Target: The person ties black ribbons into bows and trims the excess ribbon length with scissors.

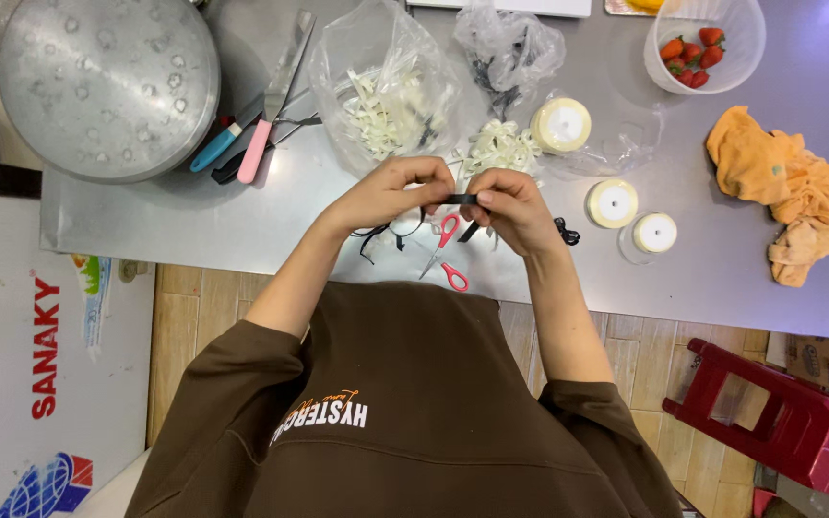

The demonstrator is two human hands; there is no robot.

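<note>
Both my hands meet above the front edge of the steel table (pixel 165 221). My left hand (pixel 390 192) and my right hand (pixel 513 206) each pinch one end of a short black ribbon (pixel 461 200) stretched between the fingertips. Just below the hands lie red-handled scissors (pixel 445 251) and a few loose black ribbon pieces (pixel 566 231). A heap of cream ribbon bows (pixel 498 146) sits right behind my right hand.
A clear bag of cream ribbon (pixel 388 101), three cream ribbon spools (pixel 613 202), a tub of strawberries (pixel 700 43), an orange cloth (pixel 784 187), a big metal lid (pixel 107 82) and knives (pixel 261 125) lie on the table. A red stool (pixel 779 422) stands at right.
</note>
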